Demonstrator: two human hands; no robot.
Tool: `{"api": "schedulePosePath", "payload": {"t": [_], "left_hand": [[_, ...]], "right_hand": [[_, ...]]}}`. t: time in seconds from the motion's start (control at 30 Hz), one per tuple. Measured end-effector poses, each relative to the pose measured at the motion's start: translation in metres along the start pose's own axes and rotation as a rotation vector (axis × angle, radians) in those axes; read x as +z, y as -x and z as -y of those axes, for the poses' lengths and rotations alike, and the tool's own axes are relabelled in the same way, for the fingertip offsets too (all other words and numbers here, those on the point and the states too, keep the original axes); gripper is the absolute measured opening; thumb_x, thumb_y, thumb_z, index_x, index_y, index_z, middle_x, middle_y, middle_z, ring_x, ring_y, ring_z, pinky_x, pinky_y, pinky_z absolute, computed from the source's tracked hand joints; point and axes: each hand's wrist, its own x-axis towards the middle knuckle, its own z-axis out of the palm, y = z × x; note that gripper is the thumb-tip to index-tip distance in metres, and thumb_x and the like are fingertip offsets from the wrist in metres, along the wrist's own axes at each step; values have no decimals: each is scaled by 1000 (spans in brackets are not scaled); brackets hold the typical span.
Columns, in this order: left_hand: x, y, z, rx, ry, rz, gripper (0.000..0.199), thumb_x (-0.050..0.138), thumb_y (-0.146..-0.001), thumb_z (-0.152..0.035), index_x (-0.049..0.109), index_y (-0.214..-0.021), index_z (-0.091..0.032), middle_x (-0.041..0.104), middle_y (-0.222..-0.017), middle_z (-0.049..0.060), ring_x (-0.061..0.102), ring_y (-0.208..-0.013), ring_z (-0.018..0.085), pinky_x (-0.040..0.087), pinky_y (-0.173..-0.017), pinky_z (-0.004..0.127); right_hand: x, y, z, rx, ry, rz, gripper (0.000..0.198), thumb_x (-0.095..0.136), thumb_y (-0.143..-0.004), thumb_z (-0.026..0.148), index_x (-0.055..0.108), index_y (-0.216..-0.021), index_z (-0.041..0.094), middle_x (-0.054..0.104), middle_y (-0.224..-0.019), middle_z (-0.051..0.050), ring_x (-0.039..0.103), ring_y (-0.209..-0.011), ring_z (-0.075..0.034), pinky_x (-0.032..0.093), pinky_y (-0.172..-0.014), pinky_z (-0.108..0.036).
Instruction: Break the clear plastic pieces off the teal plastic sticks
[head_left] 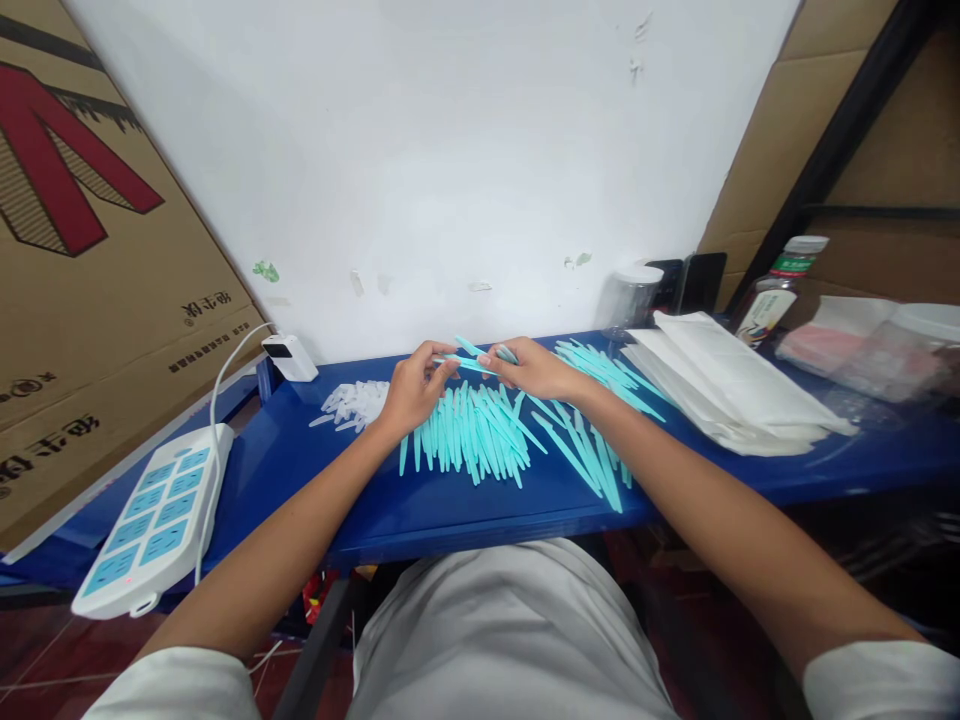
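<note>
My left hand is closed, with thumb and fingertips pinching the end of a slim turquoise stick that looks like an eyebrow razor. The stick reaches across to my right hand, also closed. More turquoise ends poke out of the right hand's fingers, so it holds at least one other stick. Just below both hands lies a dense pile of similar sticks. Left of it is a heap of small translucent plastic pieces. Further sticks lie loosely under my right forearm and behind it.
Everything rests on a blue table against a white wall. A power strip and a small white device are at left. White sheets or bags, a clear jar and a bottle occupy the right. Cardboard stands at both sides.
</note>
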Motion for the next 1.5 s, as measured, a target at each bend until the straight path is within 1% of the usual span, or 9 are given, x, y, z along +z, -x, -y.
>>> {"api": "schedulePosePath", "payload": {"t": [0.13, 0.33, 0.47, 0.57, 0.77, 0.97, 1.27, 1.37, 1.5], "left_hand": [[-2, -2, 2, 29, -143, -20, 35, 58, -101, -51, 68, -114, -20, 66, -71, 0, 61, -62, 16, 44, -59, 25], [-2, -4, 1, 158, -222, -74, 38, 54, -103, -50, 76, -101, -19, 67, -97, 8, 63, -86, 20, 46, -66, 27], [-2, -5, 2, 77, -133, -51, 43, 55, -101, -54, 75, -90, -18, 63, -78, 3, 59, -71, 17, 43, -60, 26], [-1, -5, 2, -26, 16, -11, 49, 54, -100, -60, 73, -86, -17, 51, -60, -2, 51, -54, 14, 38, -50, 25], [3, -6, 3, -129, 268, -14, 47, 64, -93, -65, 64, -90, -18, 41, -53, -8, 41, -38, 9, 30, -38, 24], [2, -7, 4, -180, 297, -26, 48, 66, -91, -67, 61, -95, -19, 45, -46, -9, 39, -35, 9, 31, -36, 22], [3, -5, 4, -176, 317, 104, 49, 61, -94, -68, 56, -86, -20, 44, -44, -8, 37, -34, 9, 28, -37, 21], [3, -5, 6, -177, 318, 91, 48, 62, -93, -68, 56, -88, -20, 43, -44, -9, 36, -34, 9, 27, -36, 21], [5, -6, 11, -151, 324, 54, 46, 61, -95, -66, 58, -95, -20, 45, -50, -8, 42, -37, 10, 34, -37, 22]], "right_hand": [[1, 1, 3, 0, 11, 0, 48, 51, -102, 58, 67, -83, 17, 59, -61, 0, 53, -56, -14, 40, -59, -28], [1, 0, 2, -9, 34, 7, 46, 51, -102, 57, 68, -85, 17, 61, -61, 0, 55, -57, -15, 41, -62, -29], [3, 1, 2, -14, 29, 6, 46, 52, -101, 59, 66, -85, 18, 63, -62, -1, 55, -57, -15, 41, -62, -29], [4, 1, 2, -20, 44, 0, 47, 51, -101, 61, 60, -81, 19, 66, -63, -1, 51, -54, -14, 38, -60, -29], [3, 3, 6, 9, 44, 31, 51, 55, -98, 65, 59, -75, 19, 65, -61, -1, 47, -51, -13, 35, -58, -29], [3, 4, 11, -14, 49, 54, 46, 60, -97, 59, 74, -86, 16, 64, -66, -2, 52, -56, -13, 37, -58, -29], [4, 7, 11, 21, 52, 107, 59, 54, -100, 61, 59, -59, 19, 62, -56, -3, 50, -48, -13, 42, -57, -30], [4, 8, 12, 72, 25, 158, 59, 52, -100, 63, 59, -62, 19, 66, -56, -4, 51, -44, -13, 42, -54, -30], [4, 8, 13, 91, 21, 207, 58, 53, -98, 67, 57, -64, 20, 67, -55, -4, 55, -43, -13, 41, -50, -28]]}}
